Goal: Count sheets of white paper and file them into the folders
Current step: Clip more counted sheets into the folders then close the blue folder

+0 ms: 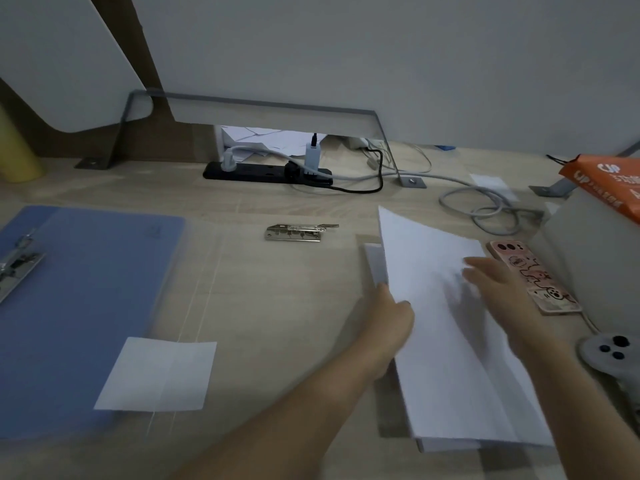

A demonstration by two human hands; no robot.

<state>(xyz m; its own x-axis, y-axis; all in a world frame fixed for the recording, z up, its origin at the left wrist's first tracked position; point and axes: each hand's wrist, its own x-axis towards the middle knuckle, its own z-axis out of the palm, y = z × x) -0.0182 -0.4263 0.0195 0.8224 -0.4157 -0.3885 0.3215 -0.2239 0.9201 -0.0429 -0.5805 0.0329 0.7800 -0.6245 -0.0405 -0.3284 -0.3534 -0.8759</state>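
While the stack of white paper (pixel 460 393) lies on the wooden desk (pixel 277 306) at the lower right of the frame, its top sheet (pixel 429 271) is lifted along the left edge, where the left hand (pixel 391 323) pinches it between thumb and fingers; the right hand (pixel 502 285) rests flat on the raised sheet with its fingers spread, blurred at the tips; just beside that hand, toward the right edge, lies a phone in a pink cartoon case (pixel 535 275), and below it a grey controller (pixel 609 351); well apart, at the left of the frame, an open blue folder (pixel 86 289) lies flat with its metal clip (pixel 17 261) at the far left, and a folded white sheet (pixel 159 374) overlaps its lower right corner; a loose metal clip mechanism (pixel 298 232) sits at centre, between folder and stack; a black power strip (pixel 266 173) lies at the upper centre.
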